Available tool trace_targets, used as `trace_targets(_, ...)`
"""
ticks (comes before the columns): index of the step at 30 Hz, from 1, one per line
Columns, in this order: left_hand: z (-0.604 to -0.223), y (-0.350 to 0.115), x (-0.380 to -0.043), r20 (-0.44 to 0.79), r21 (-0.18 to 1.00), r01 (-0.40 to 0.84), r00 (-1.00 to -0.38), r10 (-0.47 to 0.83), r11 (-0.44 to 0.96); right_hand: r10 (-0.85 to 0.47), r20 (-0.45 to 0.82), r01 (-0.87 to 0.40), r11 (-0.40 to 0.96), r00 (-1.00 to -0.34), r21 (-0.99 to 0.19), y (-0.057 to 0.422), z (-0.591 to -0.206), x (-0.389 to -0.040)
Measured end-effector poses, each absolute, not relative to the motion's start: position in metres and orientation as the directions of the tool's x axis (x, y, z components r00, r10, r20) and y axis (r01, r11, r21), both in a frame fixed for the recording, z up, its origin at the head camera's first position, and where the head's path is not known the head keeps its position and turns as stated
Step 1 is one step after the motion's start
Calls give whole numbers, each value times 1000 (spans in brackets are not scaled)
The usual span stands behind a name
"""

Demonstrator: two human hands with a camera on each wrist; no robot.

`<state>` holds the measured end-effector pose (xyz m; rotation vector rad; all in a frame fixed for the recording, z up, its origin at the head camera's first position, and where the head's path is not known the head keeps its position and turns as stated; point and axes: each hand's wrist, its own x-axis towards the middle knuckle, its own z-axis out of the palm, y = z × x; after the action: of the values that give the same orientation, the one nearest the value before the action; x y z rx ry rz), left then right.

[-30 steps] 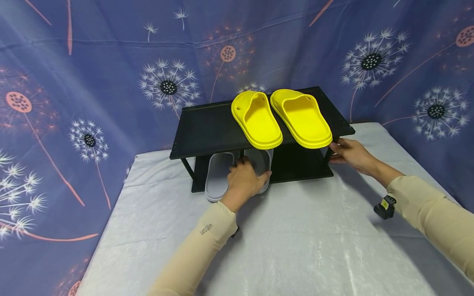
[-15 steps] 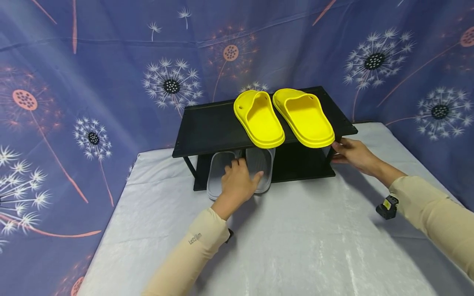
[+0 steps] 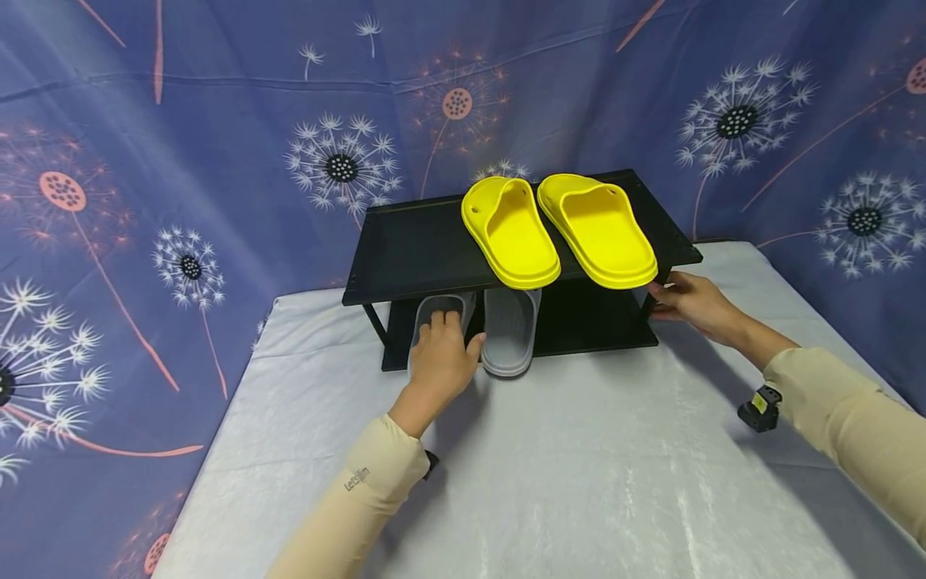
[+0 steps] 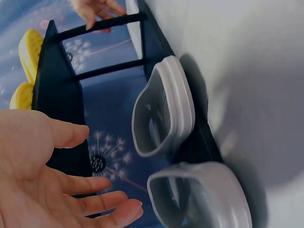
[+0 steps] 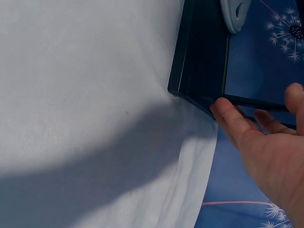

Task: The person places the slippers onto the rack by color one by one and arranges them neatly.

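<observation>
A black two-tier shoe rack (image 3: 412, 245) stands against the backdrop. Two grey slippers sit on its lower shelf, heels toward me: a right one (image 3: 509, 334) and a left one (image 3: 432, 304). My left hand (image 3: 441, 354) is over the heel end of the left slipper, covering part of it. In the left wrist view its fingers (image 4: 99, 202) are spread and loosely bent, with nothing in them. My right hand (image 3: 694, 305) holds the rack's right front post, thumb and fingers on different sides of it.
A pair of yellow slippers, left (image 3: 522, 249) and right (image 3: 611, 237), sits on the top shelf, slightly over its front edge. Pale cloth (image 3: 579, 450) covers the table. A blue dandelion-print curtain (image 3: 239, 145) hangs close behind the rack.
My left hand has moved left, from over the right grey slipper to the left one, uncovering the right slipper. My right hand stays at the post.
</observation>
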<state>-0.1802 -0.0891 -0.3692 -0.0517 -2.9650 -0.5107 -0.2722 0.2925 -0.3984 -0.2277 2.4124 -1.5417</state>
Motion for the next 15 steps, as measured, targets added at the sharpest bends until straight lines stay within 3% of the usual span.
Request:
trace_targets(5,-368,-107,-176,132,331,25,-991,-20,943,-250,-164,29,468,-954,-883,294,-398,-269)
trace_targets(15,-360,-139,-172,179,352,4,-982,-63,936,-255,-118,-53,577,-960,-815,302,-398,-263)
